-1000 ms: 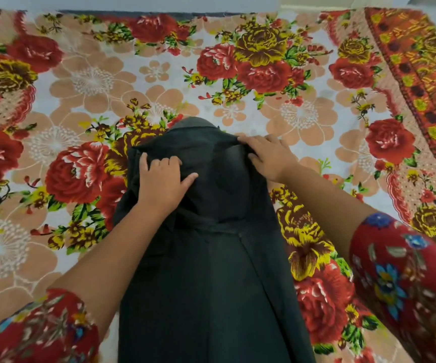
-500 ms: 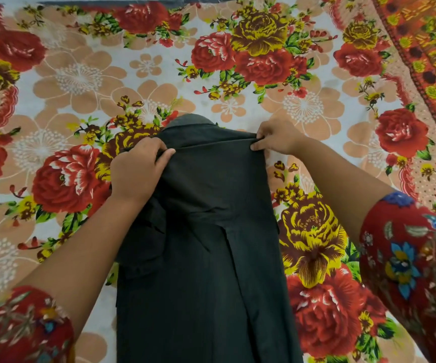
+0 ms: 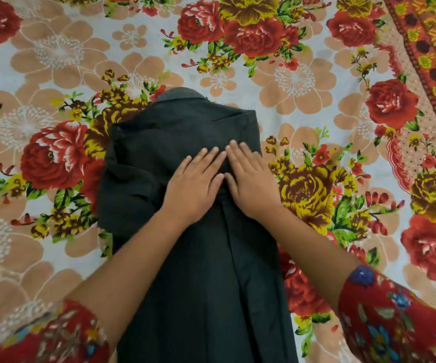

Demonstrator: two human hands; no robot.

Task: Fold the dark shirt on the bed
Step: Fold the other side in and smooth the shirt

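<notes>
Left hand (image 3: pixel 194 184), right hand (image 3: pixel 251 182) flat, fingers spread, gripping nothing, pressing shirt (image 3: pixel 201 271) on bed (image 3: pixel 316 100) beneath palms. Risk: bunched cloth left of left hand creases fold.

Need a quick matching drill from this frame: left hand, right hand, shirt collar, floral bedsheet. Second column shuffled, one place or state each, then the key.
1. left hand
2. right hand
3. shirt collar
4. floral bedsheet

A. far end of the dark shirt
B. flat on the shirt, nearer its bunched side
C. spread under the shirt
D. flat on the shirt, by its straighter folded edge

Pairs: 1-B, 2-D, 3-A, 4-C
</notes>
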